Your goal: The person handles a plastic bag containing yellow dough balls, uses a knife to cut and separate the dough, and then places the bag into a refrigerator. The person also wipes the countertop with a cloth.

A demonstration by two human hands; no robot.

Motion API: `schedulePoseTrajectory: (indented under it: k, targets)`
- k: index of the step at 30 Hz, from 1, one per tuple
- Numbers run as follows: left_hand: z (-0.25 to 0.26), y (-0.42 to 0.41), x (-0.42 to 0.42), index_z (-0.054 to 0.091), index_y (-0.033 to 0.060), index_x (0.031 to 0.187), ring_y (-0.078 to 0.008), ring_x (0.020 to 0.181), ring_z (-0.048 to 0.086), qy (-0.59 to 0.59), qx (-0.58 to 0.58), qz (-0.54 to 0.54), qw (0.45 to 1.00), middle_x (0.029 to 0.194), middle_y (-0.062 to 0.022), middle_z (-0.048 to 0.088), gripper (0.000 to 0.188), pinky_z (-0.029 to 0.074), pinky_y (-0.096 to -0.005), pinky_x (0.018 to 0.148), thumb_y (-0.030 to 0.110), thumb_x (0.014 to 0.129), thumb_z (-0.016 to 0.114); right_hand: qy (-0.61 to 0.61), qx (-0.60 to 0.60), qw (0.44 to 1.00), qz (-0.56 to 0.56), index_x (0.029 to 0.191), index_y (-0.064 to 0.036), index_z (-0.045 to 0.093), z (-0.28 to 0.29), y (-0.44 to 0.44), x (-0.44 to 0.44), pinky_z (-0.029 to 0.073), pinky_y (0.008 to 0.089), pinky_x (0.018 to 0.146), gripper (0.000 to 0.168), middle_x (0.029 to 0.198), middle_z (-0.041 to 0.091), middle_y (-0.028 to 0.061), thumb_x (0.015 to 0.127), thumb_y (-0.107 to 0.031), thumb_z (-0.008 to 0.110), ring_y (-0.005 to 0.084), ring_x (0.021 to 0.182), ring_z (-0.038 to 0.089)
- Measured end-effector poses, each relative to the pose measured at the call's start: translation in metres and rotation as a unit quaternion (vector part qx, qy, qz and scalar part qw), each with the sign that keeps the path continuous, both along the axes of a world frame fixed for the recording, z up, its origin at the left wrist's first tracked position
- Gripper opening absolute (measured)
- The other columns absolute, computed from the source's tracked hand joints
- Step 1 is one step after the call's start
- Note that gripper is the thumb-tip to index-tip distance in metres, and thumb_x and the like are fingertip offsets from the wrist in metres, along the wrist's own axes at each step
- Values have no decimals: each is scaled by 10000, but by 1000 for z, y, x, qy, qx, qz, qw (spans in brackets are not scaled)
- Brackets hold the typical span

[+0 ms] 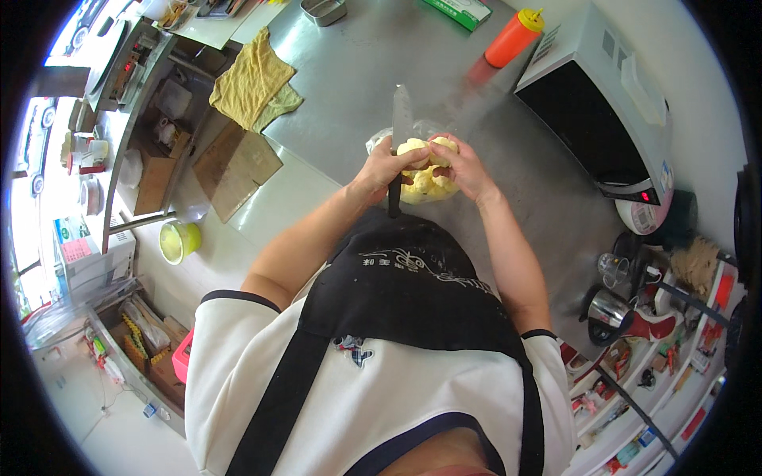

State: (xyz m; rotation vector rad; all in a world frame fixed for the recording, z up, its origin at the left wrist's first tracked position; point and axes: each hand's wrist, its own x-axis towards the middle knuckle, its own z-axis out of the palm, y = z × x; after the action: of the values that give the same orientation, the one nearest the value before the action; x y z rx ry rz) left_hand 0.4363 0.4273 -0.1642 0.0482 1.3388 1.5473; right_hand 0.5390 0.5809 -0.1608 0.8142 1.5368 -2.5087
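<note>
My left hand grips a kitchen knife. Its blade points away from me and its black handle comes down toward my apron. The same hand also holds a pale yellow lump, perhaps dough, against the fingers. Close beside it, my right hand has a second pale lump between thumb and fingers. The two lumps nearly touch, and I cannot tell whether they are joined. Below both hands, more yellow lumps sit in a clear plastic bag on the steel table.
A microwave oven and an orange squeeze bottle stand on the right. At the back are a green box and a metal pan. A yellow cloth hangs over the table's left edge. A green bucket is on the floor.
</note>
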Motion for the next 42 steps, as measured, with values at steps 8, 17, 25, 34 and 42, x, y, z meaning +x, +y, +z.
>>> schedulePoseTrajectory:
  k: [8,17,25,34,42]
  targets:
    - [9,-1,-5,412,-16,1127,-162,772,648,127,-57,-25,990,879,-112,630,593,538,-293,595,179,714,790,51,29,998,38,1072,-78,550,-11,-5,3,461,221,628,235,906,624,-2,902,-224,620,64,791,572]
    - [6,0,-11,436,-31,1042,-255,831,644,286,-119,-83,947,933,-182,624,651,532,-366,702,268,610,821,-4,148,989,8,1068,-40,577,-25,-9,4,488,246,617,288,936,626,50,874,-238,658,112,826,594]
    - [-39,-11,-9,451,-6,1065,-357,842,634,469,-233,-167,835,954,-204,633,701,499,-429,738,414,627,801,-50,434,897,64,1124,-15,560,-44,2,-9,469,376,869,450,1042,620,182,792,-288,694,308,983,609]
    - [-24,-34,-10,455,-12,1143,-215,670,636,471,-227,-81,849,773,-149,647,487,495,-352,655,223,792,698,-42,497,853,153,1172,-50,596,-36,-10,-8,481,385,869,416,1101,628,177,805,-237,650,324,998,616]
    - [3,-49,-5,467,-8,1130,-308,750,646,472,-166,-143,854,823,-159,664,341,491,-391,692,118,835,582,-66,552,830,38,1137,-79,614,-12,44,14,500,313,834,323,1135,630,83,820,-130,654,224,999,611]
